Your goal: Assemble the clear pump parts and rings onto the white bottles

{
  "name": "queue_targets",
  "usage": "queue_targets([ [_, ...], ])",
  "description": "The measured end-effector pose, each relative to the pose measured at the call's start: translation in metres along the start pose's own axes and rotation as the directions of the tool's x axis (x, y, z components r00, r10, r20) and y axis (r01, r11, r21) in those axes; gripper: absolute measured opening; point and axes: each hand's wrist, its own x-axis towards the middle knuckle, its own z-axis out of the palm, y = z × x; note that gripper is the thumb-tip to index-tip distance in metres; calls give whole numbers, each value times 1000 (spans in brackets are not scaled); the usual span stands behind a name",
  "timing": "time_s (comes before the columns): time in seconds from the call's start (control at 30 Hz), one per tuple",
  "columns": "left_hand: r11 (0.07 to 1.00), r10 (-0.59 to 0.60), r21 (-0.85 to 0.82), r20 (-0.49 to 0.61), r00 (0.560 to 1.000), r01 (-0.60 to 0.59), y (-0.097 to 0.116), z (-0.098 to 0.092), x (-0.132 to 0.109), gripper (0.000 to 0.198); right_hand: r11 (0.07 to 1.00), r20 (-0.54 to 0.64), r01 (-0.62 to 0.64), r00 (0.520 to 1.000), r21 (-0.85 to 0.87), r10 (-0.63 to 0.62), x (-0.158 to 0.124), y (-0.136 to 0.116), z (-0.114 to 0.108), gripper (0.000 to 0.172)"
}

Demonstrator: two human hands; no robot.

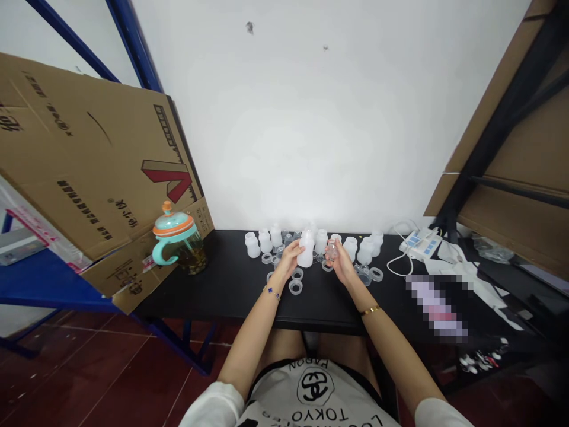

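Observation:
My left hand (290, 259) is closed round a white baby bottle (306, 251), held upright just above the black table. In my right hand (341, 261) sits a small clear dome-shaped cap (332, 249), gripped by the fingers a little to the right of the bottle. Clear collar rings (296, 287) lie on the table near my left wrist. Several white bottles without tops (252, 244) stand in a row behind my hands, and more white bottles (365, 250) stand to the right. Clear caps among them are partly hidden by my hands.
A teal pitcher with an orange-trimmed lid (180, 240) stands at the table's left, beside a large cardboard box (102, 160). On the right lie a white power strip (420, 243) with cables and white paper strips (462, 273). The white wall (311, 118) rises directly behind the table.

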Motion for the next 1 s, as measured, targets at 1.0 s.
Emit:
queue_targets([
  [1.0,999,-39,-9,28,999,40,1,2,-2,45,999,-25,-33,999,39,34,-4,-4,4,29],
])
